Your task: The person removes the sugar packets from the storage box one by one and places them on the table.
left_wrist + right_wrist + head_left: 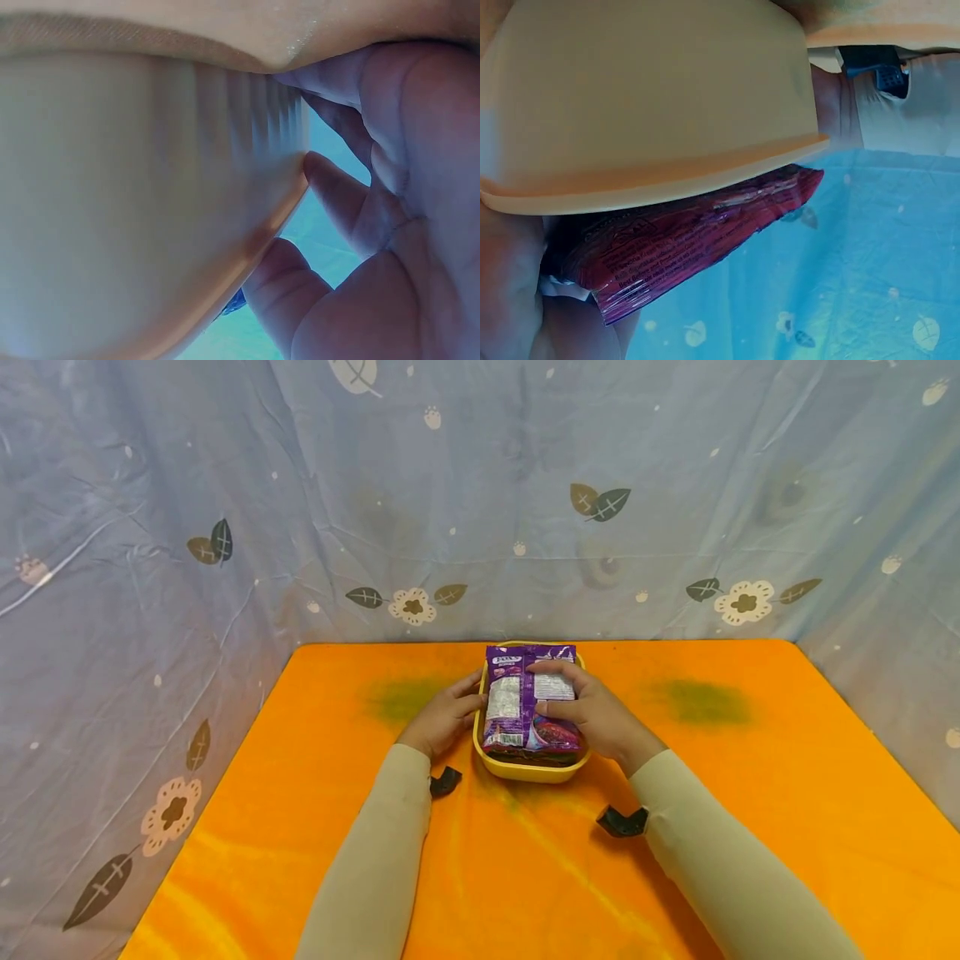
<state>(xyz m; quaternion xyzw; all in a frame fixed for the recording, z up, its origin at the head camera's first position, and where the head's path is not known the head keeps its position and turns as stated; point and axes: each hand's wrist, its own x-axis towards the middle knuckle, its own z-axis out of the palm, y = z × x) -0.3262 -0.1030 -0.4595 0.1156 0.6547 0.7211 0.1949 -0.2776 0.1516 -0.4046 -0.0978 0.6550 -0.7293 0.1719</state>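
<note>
A purple candy packet (pixel 517 706) with "FOX'S" lettering lies face up in a yellow plastic basket (pixel 528 771), filling its top. My right hand (pixel 600 714) reaches over the basket's right rim, its thumb and fingers extended across the packet. In the right wrist view, a reddish-purple packet edge (pixel 697 240) sticks out past the basket rim (pixel 667 196). At the left wall, my left hand (pixel 444 718) touches the basket with its fingers. The left wrist view shows its thumb (pixel 281 274) at the rim and the ribbed basket side (pixel 232 112).
An orange cloth (pixel 337 827) with dark greenish patches covers the table. Pale blue floral curtains (pixel 480 510) hang behind and on both sides, close behind the basket. Black wrist-worn pieces (pixel 622 821) jut from both sleeves.
</note>
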